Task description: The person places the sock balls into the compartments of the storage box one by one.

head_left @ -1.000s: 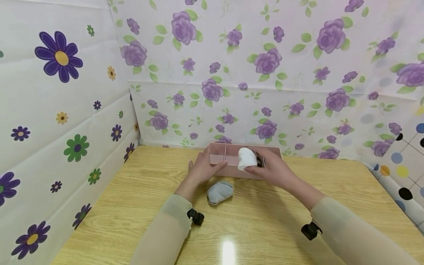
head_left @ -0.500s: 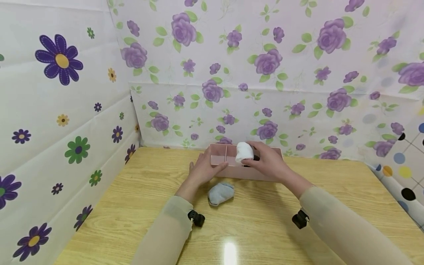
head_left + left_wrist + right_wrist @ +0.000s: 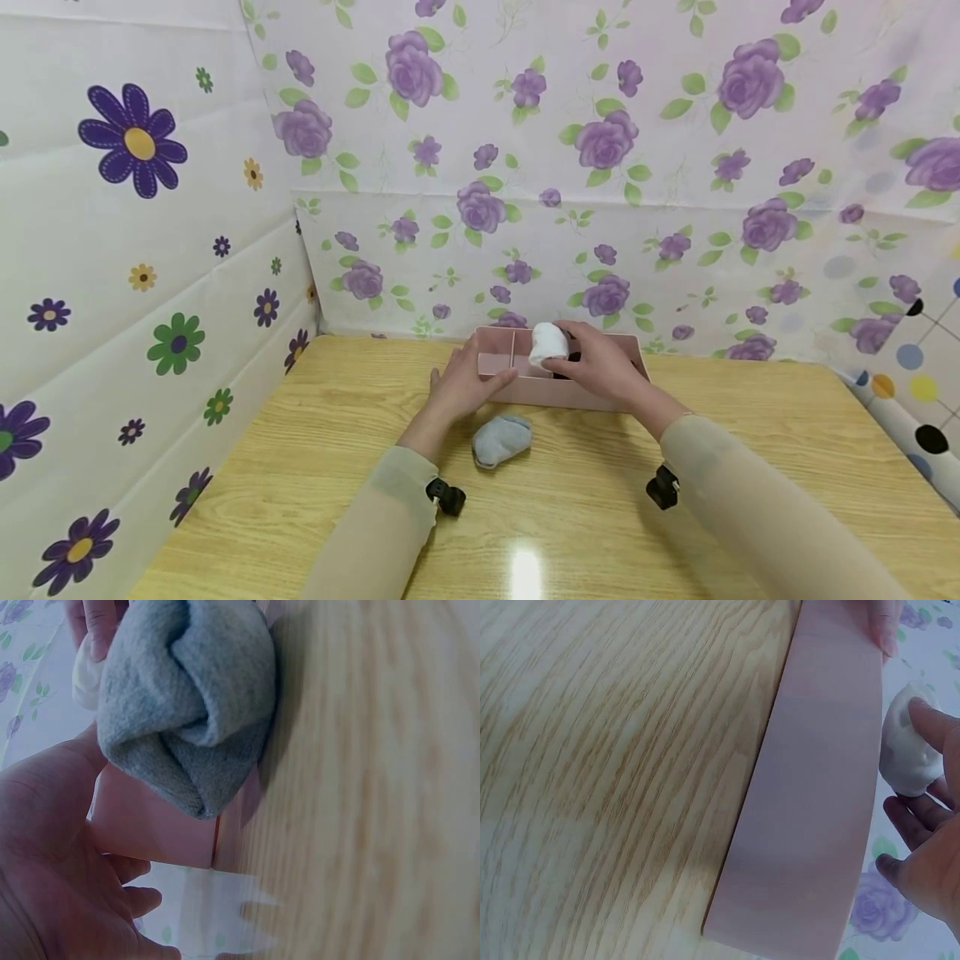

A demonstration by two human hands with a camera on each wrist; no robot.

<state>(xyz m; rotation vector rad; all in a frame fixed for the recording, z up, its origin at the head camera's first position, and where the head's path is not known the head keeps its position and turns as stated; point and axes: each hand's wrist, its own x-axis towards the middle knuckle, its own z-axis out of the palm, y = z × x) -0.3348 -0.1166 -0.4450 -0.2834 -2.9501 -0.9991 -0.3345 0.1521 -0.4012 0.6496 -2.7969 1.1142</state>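
My right hand (image 3: 600,362) pinches a rolled white sock (image 3: 549,344) between thumb and fingers, over the middle part of a pink divided box (image 3: 555,394). The right wrist view shows the white sock at the box's rim; how deep it sits is hard to tell. At the box's left end rests my left hand (image 3: 461,385), its thumb along the front rim and its other fingers loosely extended past the end. A balled grey sock (image 3: 502,440) lies on the table in front of the box, large in the left wrist view. Something dark (image 3: 573,360) shows inside the box, partly hidden by my right hand.
The wooden table (image 3: 360,433) carries the box near its back edge. Behind stands a flowered cloth wall (image 3: 450,167), with another patterned sheet (image 3: 172,275) along the left. A thin divider (image 3: 513,348) separates the box's left compartment.
My right hand has carried the white sock a little left over the box, uncovering some of the dark thing inside. My left hand and the grey sock stay put.
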